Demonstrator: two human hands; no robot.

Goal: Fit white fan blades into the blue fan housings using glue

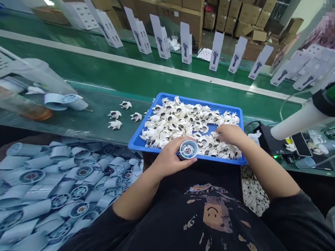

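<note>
My left hand [170,158] is wrapped round a light-blue cylindrical fan housing [188,149], its open end facing up with a motor core inside. That hand is just over the near edge of a blue tray [134,142]. White fan impellers [170,122] with dark hubs are heaped in the tray. Over the tray's right side, my right hand [229,135] reaches into the heap with its fingers bent down among the impellers. Its fingertips are partly hidden, so whether an impeller is pinched there cannot be made out.
Many light-blue housings [39,190] fill the lower left. Several loose impellers [114,124] lie left of the tray. White boxes [186,49] stand along the green conveyor [147,71]. A black device [276,142] and a white tube [299,119] are at right. Another person's arm [17,102] shows at far left.
</note>
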